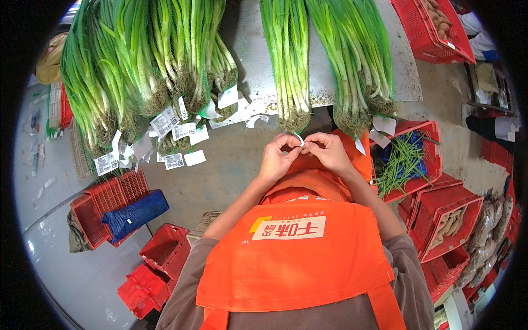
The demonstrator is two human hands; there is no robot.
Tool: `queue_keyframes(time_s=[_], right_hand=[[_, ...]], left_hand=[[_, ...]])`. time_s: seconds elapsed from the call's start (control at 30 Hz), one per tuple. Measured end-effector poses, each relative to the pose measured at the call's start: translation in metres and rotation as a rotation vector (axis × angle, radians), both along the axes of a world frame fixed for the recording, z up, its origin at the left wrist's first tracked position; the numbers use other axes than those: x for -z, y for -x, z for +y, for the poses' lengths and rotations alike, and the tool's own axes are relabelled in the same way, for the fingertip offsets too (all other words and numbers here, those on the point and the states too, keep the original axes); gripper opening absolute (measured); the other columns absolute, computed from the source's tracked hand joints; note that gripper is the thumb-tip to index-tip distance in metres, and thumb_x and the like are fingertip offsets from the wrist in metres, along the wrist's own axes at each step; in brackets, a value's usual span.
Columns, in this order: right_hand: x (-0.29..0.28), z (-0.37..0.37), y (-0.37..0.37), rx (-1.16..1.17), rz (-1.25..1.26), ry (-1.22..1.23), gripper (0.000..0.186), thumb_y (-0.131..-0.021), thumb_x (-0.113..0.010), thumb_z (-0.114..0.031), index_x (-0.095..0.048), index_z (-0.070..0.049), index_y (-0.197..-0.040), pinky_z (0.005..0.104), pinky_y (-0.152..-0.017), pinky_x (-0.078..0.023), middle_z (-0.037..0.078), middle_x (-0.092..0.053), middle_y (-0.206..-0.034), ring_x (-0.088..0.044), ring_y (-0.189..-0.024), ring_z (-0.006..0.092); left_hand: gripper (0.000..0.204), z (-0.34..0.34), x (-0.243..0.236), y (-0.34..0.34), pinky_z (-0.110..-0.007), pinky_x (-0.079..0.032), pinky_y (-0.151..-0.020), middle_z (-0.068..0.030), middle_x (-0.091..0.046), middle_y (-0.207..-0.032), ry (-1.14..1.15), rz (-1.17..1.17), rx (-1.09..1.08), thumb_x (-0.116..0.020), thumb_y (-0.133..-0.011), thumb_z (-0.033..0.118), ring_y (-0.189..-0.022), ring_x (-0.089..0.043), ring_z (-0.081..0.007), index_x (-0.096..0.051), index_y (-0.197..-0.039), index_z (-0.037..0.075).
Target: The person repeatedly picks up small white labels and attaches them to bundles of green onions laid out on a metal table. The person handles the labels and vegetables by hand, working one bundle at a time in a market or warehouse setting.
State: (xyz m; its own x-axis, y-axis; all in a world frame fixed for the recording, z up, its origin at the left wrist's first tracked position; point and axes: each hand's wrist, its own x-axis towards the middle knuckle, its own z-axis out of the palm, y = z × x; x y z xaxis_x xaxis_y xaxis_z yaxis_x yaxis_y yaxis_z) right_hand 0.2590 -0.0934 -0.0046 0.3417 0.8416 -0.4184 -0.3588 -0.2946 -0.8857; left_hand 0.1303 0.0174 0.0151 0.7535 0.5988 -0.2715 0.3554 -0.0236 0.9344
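1. A white label is pinched narrowly by the left hand and the right hand, just right of upper centre; its lower end is hidden between them.
2. It is seen just below the roots of a scallion bundle, whose leaves are cut off by the top edge.
3. Other bundles, upper left, are partly covered by tags.

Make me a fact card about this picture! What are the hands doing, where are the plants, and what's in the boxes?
Left hand: fingertips at a small white tag
Right hand: fingertips at that tag too
Nearest plants: middle green onion bunch, roots toward the hands
Other plants: left bunches and right bunches
Table: grey metal
Clothes: orange apron
Right-side red crate: long green beans
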Motion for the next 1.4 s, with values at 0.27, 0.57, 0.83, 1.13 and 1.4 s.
queue_keyframes(time_s=[0.27, 0.57, 0.83, 1.13, 1.4], right_hand=[[-0.001, 0.001, -0.001, -0.012, -0.001, 0.002, 0.012, -0.085, -0.056, -0.006, -0.06, 0.003, -0.091, 0.0231, -0.063, -0.049, 0.005, -0.063, -0.081, -0.063, -0.074, 0.0112], [0.0, 0.002, -0.003, -0.054, -0.123, -0.018, 0.009, -0.084, -0.057, -0.006, -0.06, 0.003, -0.086, 0.0226, -0.066, -0.047, 0.003, -0.062, -0.079, -0.058, -0.072, 0.0084], [-0.01, 0.005, -0.002, -0.078, -0.423, 0.021, 0.013, -0.078, -0.058, -0.01, -0.06, 0.0, -0.086, 0.0304, -0.062, -0.046, 0.013, -0.061, -0.076, -0.06, -0.067, 0.0197], [-0.025, 0.008, -0.007, -0.16, -0.614, -0.006, 0.011, -0.078, -0.057, -0.012, -0.058, -0.002, -0.082, 0.037, -0.061, -0.045, 0.015, -0.059, -0.077, -0.058, -0.068, 0.0309], [-0.026, 0.008, -0.005, -0.158, -0.595, 0.0, 0.012, -0.079, -0.055, -0.012, -0.057, -0.001, -0.083, 0.0381, -0.062, -0.045, 0.016, -0.058, -0.079, -0.057, -0.07, 0.0325]], left_hand=[[0.006, 0.001, -0.001, 0.0, -0.023, -0.046, -0.065, -0.0041, -0.057, -0.08, -0.004, -0.022, 0.012, -0.064, -0.076, 0.0, -0.069, -0.055, -0.0095, -0.062, -0.081, 0.0], [0.006, 0.004, -0.002, 0.0, -0.024, -0.047, -0.066, -0.006, -0.061, -0.081, 0.002, -0.013, 0.048, -0.063, -0.078, 0.002, -0.071, -0.058, -0.0112, -0.063, -0.083, -0.001], [0.01, 0.004, -0.012, -0.004, -0.03, -0.048, -0.066, -0.0121, -0.061, -0.083, -0.131, 0.047, 0.093, -0.061, -0.078, 0.006, -0.072, -0.061, -0.0224, -0.062, -0.084, -0.002], [0.009, 0.005, -0.013, -0.006, -0.033, -0.047, -0.066, -0.0143, -0.061, -0.081, -0.152, 0.082, 0.102, -0.06, -0.076, 0.006, -0.073, -0.061, -0.0275, -0.061, -0.082, -0.002], [0.008, 0.004, -0.006, -0.005, -0.03, -0.047, -0.062, -0.012, -0.061, -0.078, -0.123, 0.079, 0.059, -0.06, -0.075, 0.005, -0.068, -0.06, -0.0209, -0.061, -0.08, -0.002]])
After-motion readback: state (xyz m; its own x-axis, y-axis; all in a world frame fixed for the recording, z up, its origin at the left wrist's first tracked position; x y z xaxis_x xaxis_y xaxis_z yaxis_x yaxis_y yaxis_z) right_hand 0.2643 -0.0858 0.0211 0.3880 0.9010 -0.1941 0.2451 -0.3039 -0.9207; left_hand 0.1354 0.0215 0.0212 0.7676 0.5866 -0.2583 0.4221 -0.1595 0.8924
